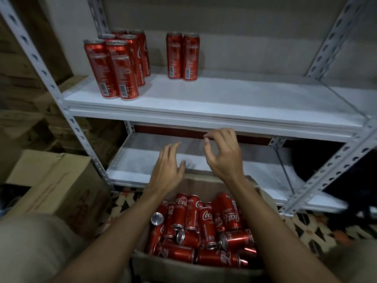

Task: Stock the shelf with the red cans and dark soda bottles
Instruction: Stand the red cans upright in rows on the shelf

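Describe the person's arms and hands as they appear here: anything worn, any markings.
Both forearms are bare to the frame edge: no sleeves, gloves, watch, rings or markings visible. The left hand and right hand are bare too, with short, unpainted nails.

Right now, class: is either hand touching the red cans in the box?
Apart. The head view shows the left hand and right hand empty above the cans.

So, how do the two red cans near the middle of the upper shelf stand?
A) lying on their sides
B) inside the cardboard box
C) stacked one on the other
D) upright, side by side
D: the two red cans stand upright next to each other on the upper shelf, apart from the larger group of cans at its left end.
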